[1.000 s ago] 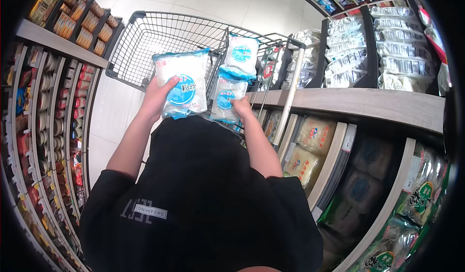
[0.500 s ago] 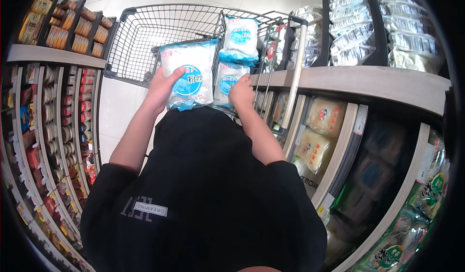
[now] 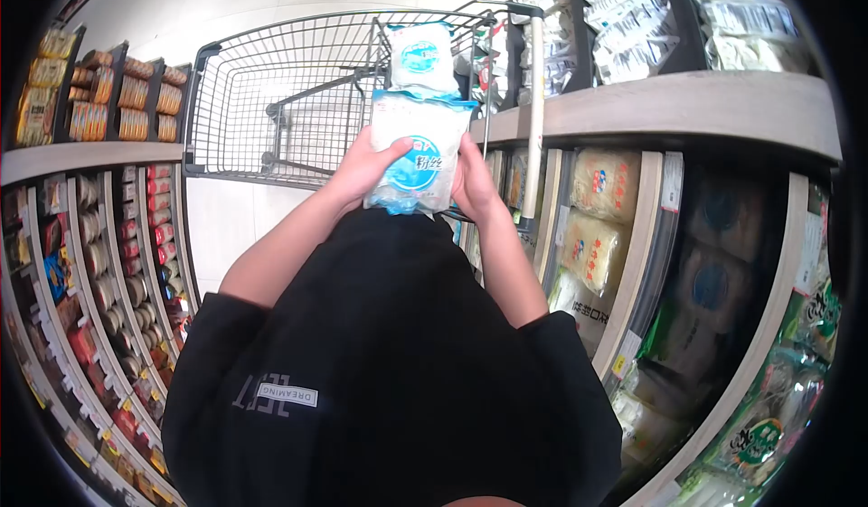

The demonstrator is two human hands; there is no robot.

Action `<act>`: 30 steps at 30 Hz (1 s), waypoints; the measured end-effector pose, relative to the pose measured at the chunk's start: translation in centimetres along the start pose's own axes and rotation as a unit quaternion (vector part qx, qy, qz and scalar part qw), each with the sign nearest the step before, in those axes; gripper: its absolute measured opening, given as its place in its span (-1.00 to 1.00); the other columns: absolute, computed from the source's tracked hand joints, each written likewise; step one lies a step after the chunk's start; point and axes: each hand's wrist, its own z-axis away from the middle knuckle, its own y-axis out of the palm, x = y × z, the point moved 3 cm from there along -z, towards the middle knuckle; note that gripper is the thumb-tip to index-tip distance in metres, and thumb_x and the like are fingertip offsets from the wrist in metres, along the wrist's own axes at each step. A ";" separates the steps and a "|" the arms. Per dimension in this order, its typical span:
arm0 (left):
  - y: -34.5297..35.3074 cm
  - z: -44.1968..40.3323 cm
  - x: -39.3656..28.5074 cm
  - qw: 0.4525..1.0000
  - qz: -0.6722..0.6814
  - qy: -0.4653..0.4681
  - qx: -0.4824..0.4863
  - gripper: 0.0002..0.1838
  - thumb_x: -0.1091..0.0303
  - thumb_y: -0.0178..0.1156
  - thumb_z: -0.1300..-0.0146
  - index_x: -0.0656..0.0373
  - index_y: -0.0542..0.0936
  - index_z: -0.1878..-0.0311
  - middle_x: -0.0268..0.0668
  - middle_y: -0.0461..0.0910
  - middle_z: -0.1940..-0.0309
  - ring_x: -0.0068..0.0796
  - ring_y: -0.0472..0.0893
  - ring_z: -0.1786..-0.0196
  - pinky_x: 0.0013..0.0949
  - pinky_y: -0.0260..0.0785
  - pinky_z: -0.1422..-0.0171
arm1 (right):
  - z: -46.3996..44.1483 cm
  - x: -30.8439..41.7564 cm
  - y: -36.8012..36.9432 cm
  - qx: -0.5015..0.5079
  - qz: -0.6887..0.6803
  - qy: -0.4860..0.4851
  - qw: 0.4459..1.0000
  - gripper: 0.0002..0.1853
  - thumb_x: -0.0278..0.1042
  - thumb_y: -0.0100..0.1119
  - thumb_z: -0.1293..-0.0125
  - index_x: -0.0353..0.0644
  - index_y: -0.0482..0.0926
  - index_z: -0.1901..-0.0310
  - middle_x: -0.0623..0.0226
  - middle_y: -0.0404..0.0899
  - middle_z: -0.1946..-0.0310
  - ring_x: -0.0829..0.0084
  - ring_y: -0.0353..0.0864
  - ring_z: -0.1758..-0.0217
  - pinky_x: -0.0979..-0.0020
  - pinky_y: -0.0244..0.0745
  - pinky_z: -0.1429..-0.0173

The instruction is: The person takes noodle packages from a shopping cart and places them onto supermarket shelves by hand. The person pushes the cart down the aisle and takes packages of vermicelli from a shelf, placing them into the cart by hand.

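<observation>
A white and blue bag of vermicelli (image 3: 418, 132) is between my two hands, in front of the cart's handle end. My left hand (image 3: 372, 168) is closed on its left side, with the thumb lying across the blue round label. Along the right edge my right hand (image 3: 474, 180) grips the bag, thumb up and the other fingers mostly hidden. Just beyond it, a second bag of the same look (image 3: 421, 60) stands in the back section of the wire shopping cart (image 3: 237, 109). Whether another bag lies under the held one cannot be seen.
On the right, a shelf ledge (image 3: 651, 109) carries silvery packs (image 3: 624, 28), with bins of noodle packs (image 3: 592, 245) beneath. Shelves of packaged goods (image 3: 136, 263) line the left. The cart's pale handle (image 3: 535, 109) stands close to my right forearm.
The held vermicelli bag has moved right, now covering where the lower bag in the cart showed. My right hand has shifted from that lower bag to the held bag's edge.
</observation>
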 end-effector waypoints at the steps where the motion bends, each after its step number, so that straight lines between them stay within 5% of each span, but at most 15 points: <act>1: 0.8 -1.2 0.8 1.000 0.004 -0.003 0.025 -0.39 0.18 0.30 -0.48 0.34 0.34 -0.41 -0.07 0.59 -0.24 -0.31 0.62 -0.27 -0.25 0.55 -0.29 | 0.2 -0.4 -0.6 -0.029 0.019 -0.027 0.999 -0.42 -0.10 0.22 -0.55 -0.25 0.35 -0.43 0.18 0.59 -0.27 0.31 0.61 -0.31 0.27 0.54 -0.32; 4: 1.0 -4.4 4.3 0.989 -0.034 -0.132 -0.056 -0.27 0.17 0.29 -0.47 0.31 0.18 -0.50 0.02 0.49 -0.34 -0.20 0.57 -0.34 -0.17 0.52 -0.34 | -1.9 -1.1 -3.4 -0.108 0.257 -0.019 0.960 -0.40 -0.35 0.40 -0.40 -0.30 0.36 -0.36 0.13 0.63 -0.20 0.32 0.65 -0.23 0.28 0.57 -0.29; 7: 0.0 -6.3 7.3 0.980 -0.143 -0.113 -0.082 -0.18 0.14 0.28 -0.46 0.32 0.06 -0.54 0.08 0.40 -0.40 -0.13 0.53 -0.37 -0.11 0.46 -0.42 | -4.5 -2.6 -4.9 -0.135 0.263 -0.008 0.955 -0.34 -0.42 0.49 -0.30 -0.32 0.38 -0.37 0.08 0.63 -0.20 0.31 0.65 -0.23 0.24 0.56 -0.30; 8: -0.4 -6.7 8.4 0.985 -0.145 -0.078 -0.048 -0.08 0.13 0.28 -0.42 0.37 -0.02 -0.59 0.19 0.29 -0.47 0.00 0.39 -0.50 -0.03 0.28 -0.57 | -5.4 -3.2 -5.5 -0.154 0.327 -0.022 0.932 -0.33 -0.35 0.51 -0.28 -0.33 0.39 -0.34 0.06 0.63 -0.19 0.27 0.66 -0.20 0.26 0.58 -0.26; 11: -2.0 -7.6 11.8 0.889 -0.453 0.006 -0.062 0.08 0.11 0.29 -0.34 0.44 -0.18 -0.63 0.38 0.09 -0.53 0.25 0.21 -0.59 -0.04 0.08 -0.68 | -6.7 -3.5 -4.9 -0.163 0.430 -0.048 0.887 -0.30 -0.34 0.54 -0.22 -0.33 0.39 -0.32 0.03 0.63 -0.18 0.24 0.67 -0.20 0.26 0.58 -0.25; 12: -2.2 -7.5 12.2 0.889 -0.455 0.039 -0.038 0.12 0.09 0.29 -0.30 0.35 -0.19 -0.67 0.43 -0.10 -0.59 0.37 0.00 -0.65 -0.02 -0.07 -0.74 | -7.4 -4.3 -5.4 -0.155 0.415 -0.050 0.895 -0.28 -0.33 0.54 -0.19 -0.33 0.39 -0.33 0.04 0.63 -0.18 0.22 0.67 -0.20 0.24 0.58 -0.25; 15: -2.0 -7.1 12.4 0.821 -0.570 0.020 0.022 0.08 0.09 0.29 -0.31 0.27 -0.14 -0.68 0.44 -0.16 -0.60 0.39 -0.02 -0.66 -0.02 -0.05 -0.73 | -9.4 -7.1 -8.3 -0.164 0.437 -0.054 0.883 -0.22 -0.26 0.57 -0.15 -0.34 0.39 -0.33 -0.03 0.63 -0.16 0.09 0.68 -0.18 0.21 0.57 -0.28; 20: -2.2 -6.9 12.7 0.809 -0.583 0.045 0.053 0.06 0.08 0.32 -0.32 0.22 -0.10 -0.69 0.44 -0.19 -0.61 0.42 -0.03 -0.66 0.02 -0.08 -0.73 | -6.9 -5.6 -5.7 -0.209 0.591 0.002 0.779 -0.09 0.07 0.51 -0.14 -0.38 0.36 -0.37 -0.31 0.44 -0.27 -0.22 0.57 -0.28 0.09 0.52 -0.37; 24: -1.9 -6.6 11.9 0.789 -0.610 0.046 0.061 0.08 0.09 0.37 -0.30 0.23 -0.07 -0.68 0.42 -0.18 -0.62 0.42 0.01 -0.65 0.05 -0.05 -0.72 | -6.8 -5.9 -4.8 -0.238 0.662 0.020 0.710 -0.11 0.08 0.48 -0.19 -0.40 0.33 -0.36 -0.24 0.41 -0.24 -0.15 0.57 -0.29 0.02 0.54 -0.33; 28: -1.8 -6.5 11.2 0.767 -0.636 0.057 0.059 0.04 0.12 0.42 -0.26 0.22 0.03 -0.66 0.41 -0.07 -0.59 0.42 0.08 -0.62 0.07 0.04 -0.69 | -1.2 -1.8 -1.0 -0.190 0.683 -0.038 0.704 -0.35 0.02 0.37 -0.30 -0.32 0.49 -0.24 -0.12 0.46 -0.25 -0.05 0.59 -0.28 0.03 0.54 -0.32; 30: -1.8 -6.4 10.8 0.762 -0.641 0.071 0.057 0.00 0.14 0.43 -0.25 0.23 0.10 -0.63 0.43 0.00 -0.56 0.44 0.13 -0.59 0.10 0.09 -0.66 | 4.1 0.4 -1.5 -0.243 0.583 -0.191 0.751 -0.49 -0.05 0.38 -0.32 -0.24 0.58 -0.15 -0.02 0.61 -0.10 0.08 0.68 -0.18 0.06 0.58 -0.24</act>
